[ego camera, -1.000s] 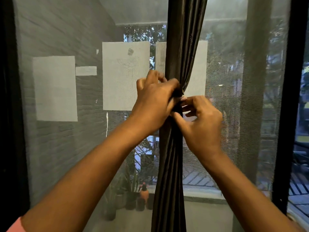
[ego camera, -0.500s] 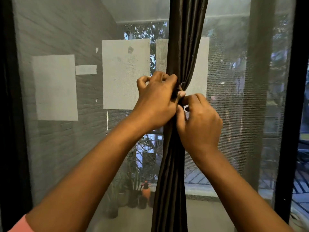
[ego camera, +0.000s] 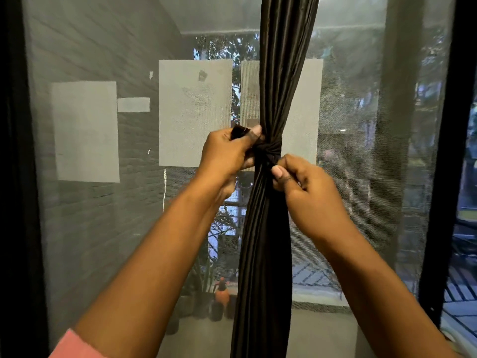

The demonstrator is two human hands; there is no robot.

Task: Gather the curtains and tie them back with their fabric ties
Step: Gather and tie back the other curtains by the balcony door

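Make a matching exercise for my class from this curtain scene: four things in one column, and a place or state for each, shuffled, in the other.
Things:
1. left hand
2. right hand
3. fabric tie
4. curtain

Places or states:
A. knotted round the bunched folds
B. gathered into one dark hanging column
C. grips a tie end left of the knot
D. pinches a tie end just below the knot

Pairs: 1-C, 2-D, 3-A, 4-B

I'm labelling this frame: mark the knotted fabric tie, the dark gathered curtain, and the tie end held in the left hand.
knotted dark fabric tie [ego camera: 269, 149], head view, on the knot.
dark gathered curtain [ego camera: 265, 254], head view, lower pleats.
tie end [ego camera: 238, 131], head view, tip above left thumb.
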